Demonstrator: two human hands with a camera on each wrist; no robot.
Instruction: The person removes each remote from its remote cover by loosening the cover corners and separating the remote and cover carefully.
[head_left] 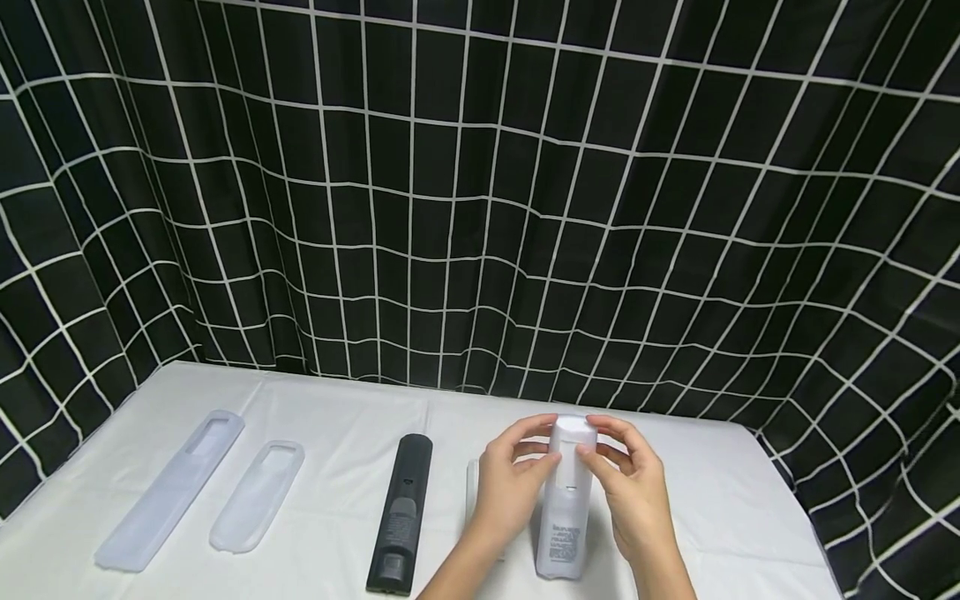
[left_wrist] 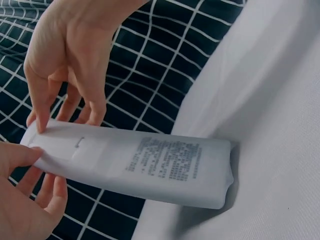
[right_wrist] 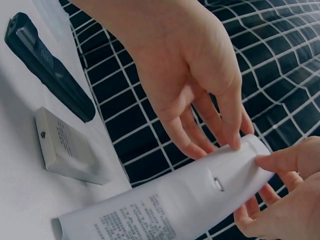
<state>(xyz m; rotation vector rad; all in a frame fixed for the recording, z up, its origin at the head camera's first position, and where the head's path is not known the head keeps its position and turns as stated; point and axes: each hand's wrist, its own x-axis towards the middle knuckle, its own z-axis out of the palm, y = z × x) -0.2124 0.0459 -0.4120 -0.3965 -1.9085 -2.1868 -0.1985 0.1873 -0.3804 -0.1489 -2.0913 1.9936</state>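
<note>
A white remote control (head_left: pixel 567 508) in a translucent sleeve stands tilted, its back with battery cover and printed label facing me. Its lower end touches the white table. My left hand (head_left: pixel 506 492) pinches the upper left edge between thumb and fingers, while my right hand (head_left: pixel 633 492) pinches the upper right edge. Both thumbs press near the top of the battery cover. In the left wrist view the sleeved remote (left_wrist: pixel 135 162) shows its printed text, and the sleeve's lower rim looks uneven. The right wrist view shows the fingers of both hands around the remote's upper end (right_wrist: pixel 235 170).
A black remote (head_left: pixel 401 517) lies face down left of my hands. Between them, a white remote (right_wrist: pixel 70 145) is partly hidden by my left hand in the head view. Two translucent sleeves, one long (head_left: pixel 172 492) and one shorter (head_left: pixel 257 497), lie farther left. A black grid curtain (head_left: pixel 450 208) hangs behind the table.
</note>
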